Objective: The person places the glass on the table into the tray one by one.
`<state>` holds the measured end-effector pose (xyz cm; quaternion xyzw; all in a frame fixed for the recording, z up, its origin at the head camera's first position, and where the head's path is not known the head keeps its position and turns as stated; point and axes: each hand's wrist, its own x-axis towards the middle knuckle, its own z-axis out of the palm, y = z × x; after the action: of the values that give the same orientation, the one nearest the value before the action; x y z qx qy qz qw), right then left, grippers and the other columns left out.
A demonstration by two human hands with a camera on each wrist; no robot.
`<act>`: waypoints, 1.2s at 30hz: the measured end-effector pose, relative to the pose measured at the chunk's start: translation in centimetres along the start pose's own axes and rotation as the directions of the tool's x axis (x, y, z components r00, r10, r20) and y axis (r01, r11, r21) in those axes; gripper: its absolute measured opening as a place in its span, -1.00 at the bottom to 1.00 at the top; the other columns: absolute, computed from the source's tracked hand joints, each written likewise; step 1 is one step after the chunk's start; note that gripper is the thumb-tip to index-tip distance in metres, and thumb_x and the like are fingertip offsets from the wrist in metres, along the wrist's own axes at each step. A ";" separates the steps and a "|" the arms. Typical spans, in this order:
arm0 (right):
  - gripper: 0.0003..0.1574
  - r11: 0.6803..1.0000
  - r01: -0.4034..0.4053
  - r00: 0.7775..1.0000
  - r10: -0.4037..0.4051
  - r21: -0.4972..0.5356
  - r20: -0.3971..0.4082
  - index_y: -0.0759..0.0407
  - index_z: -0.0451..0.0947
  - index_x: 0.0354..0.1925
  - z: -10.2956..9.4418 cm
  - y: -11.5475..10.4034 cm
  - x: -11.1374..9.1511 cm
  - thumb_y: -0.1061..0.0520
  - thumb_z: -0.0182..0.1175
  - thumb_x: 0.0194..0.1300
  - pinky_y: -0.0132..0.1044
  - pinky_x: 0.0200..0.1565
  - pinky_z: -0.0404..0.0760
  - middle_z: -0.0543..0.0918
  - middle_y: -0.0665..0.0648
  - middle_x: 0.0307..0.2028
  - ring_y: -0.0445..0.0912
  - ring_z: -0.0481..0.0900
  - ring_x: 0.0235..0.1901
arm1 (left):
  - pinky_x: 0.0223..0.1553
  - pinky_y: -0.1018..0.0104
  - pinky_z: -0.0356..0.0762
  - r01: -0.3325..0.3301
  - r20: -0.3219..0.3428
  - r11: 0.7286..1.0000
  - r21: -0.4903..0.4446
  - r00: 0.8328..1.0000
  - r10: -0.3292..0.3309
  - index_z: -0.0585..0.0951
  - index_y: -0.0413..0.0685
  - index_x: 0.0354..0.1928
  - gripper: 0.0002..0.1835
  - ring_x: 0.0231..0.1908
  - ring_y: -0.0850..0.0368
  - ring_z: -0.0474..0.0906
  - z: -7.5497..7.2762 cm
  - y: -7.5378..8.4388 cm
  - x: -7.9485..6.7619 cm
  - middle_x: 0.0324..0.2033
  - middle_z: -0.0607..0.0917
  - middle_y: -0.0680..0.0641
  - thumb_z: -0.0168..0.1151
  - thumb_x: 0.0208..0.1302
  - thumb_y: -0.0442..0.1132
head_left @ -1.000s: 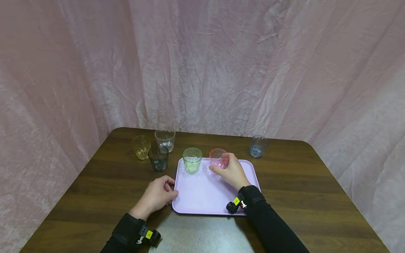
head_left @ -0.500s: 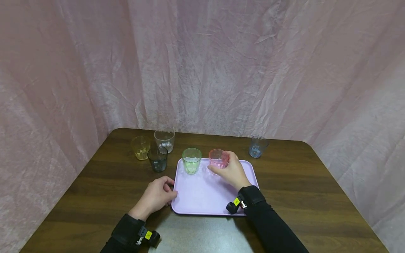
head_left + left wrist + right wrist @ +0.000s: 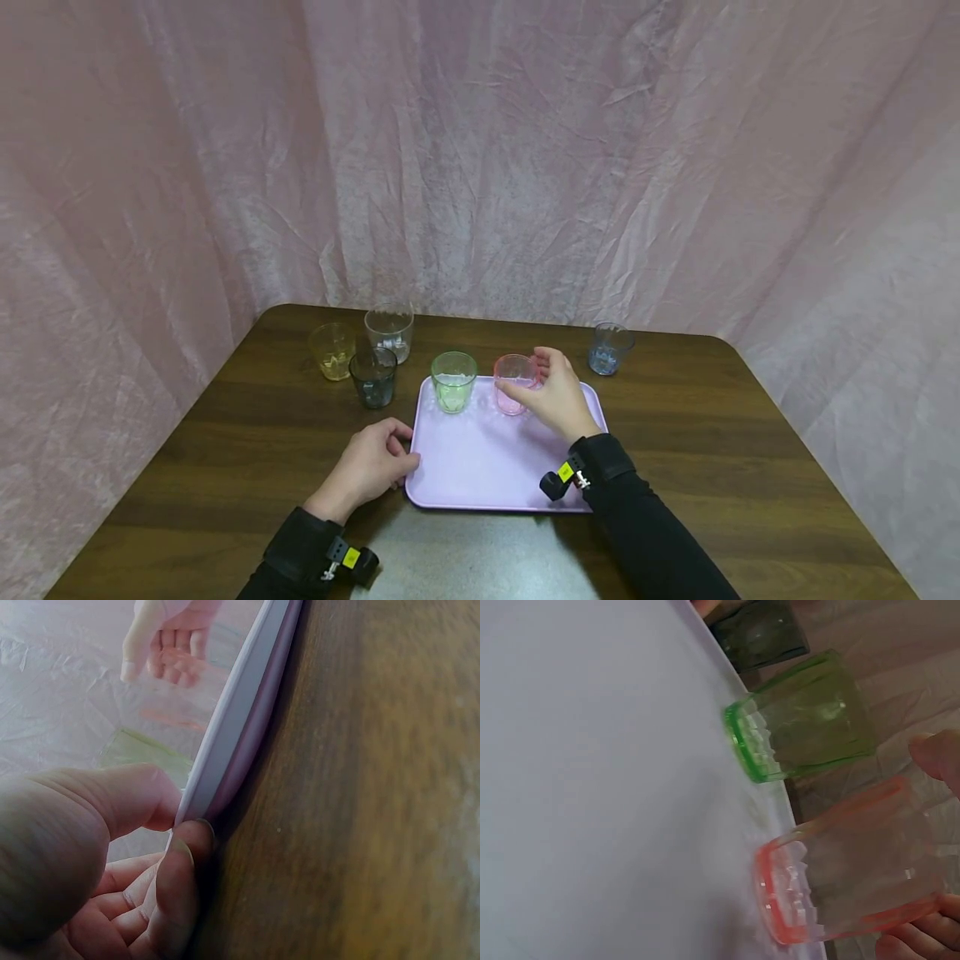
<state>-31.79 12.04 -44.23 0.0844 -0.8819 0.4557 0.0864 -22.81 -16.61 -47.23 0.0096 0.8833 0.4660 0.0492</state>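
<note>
A lilac tray (image 3: 480,467) lies on the wooden table, and my left hand (image 3: 371,462) pinches its left edge between thumb and curled fingers. In the left wrist view, the thumb (image 3: 142,799) touches the tray's rim. Upright near the tray's far edge stand a green glass (image 3: 453,385) and, to its right, a pink glass (image 3: 513,369). My right hand (image 3: 558,396) is spread around the pink glass. The right wrist view shows its thumb (image 3: 939,756) apart from the glass and the other fingers (image 3: 922,937) close by the rim.
Left of the tray stand a dark grey glass (image 3: 374,379), a yellow glass (image 3: 332,354) and a clear glass (image 3: 392,333), close together. A blue glass (image 3: 609,350) stands behind the tray at right. A pink curtain (image 3: 480,167) hangs behind the table (image 3: 712,433).
My right hand has loosened from the pink glass, its fingers spreading and shifting slightly to the right. The pink glass stays on the tray. My left hand keeps its pinch.
</note>
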 end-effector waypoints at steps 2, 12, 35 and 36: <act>0.21 1.000 0.008 1.000 -0.008 0.027 0.001 0.24 0.24 0.31 -0.3 -0.2 0.1 -0.34 0.52 -0.08 -0.05 0.15 0.46 0.46 0.17 0.10 -0.02 0.45 0.09 | -0.61 0.28 0.51 0.000 0.001 1.000 -0.001 1.000 0.000 0.58 -0.20 -0.08 -0.66 -0.64 0.12 0.52 0.0 0.0 0.0 -0.60 0.57 -0.03 0.43 0.10 -0.34; 0.19 0.998 0.006 1.000 -0.006 0.061 0.001 0.23 0.21 0.33 -1.8 -0.8 0.2 -0.36 0.48 -0.01 -0.08 0.18 0.44 0.43 0.25 0.16 -0.02 0.44 0.12 | -0.60 0.27 0.51 0.011 0.009 1.000 0.008 1.000 -0.011 0.57 -0.20 -0.05 -0.65 -0.62 0.12 0.51 0.0 0.1 0.0 -0.59 0.57 -0.04 0.43 0.12 -0.34; 0.20 0.997 -0.024 0.999 0.027 0.077 -0.044 0.31 0.19 0.34 -4.3 0.4 0.1 -0.37 0.43 0.05 -0.05 0.19 0.43 0.43 0.26 0.17 0.01 0.43 0.13 | -0.61 0.28 0.50 0.002 0.006 1.000 0.010 1.000 -0.002 0.58 -0.20 -0.06 -0.66 -0.63 0.12 0.51 0.0 -0.1 0.0 -0.59 0.57 -0.03 0.42 0.11 -0.33; 0.19 0.996 -0.024 0.998 0.028 0.081 -0.048 0.31 0.19 0.34 -4.4 0.5 0.1 -0.37 0.43 0.06 -0.05 0.19 0.43 0.43 0.27 0.17 0.01 0.44 0.13 | -0.62 0.27 0.50 -0.001 0.005 1.000 0.008 1.000 0.001 0.58 -0.20 -0.06 -0.66 -0.63 0.12 0.51 0.0 -0.1 0.0 -0.60 0.57 -0.03 0.42 0.11 -0.33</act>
<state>-31.67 15.90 -42.08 0.0652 -0.8614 0.4940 0.0986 -22.84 -16.69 -47.32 0.0115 0.8852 0.4623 0.0509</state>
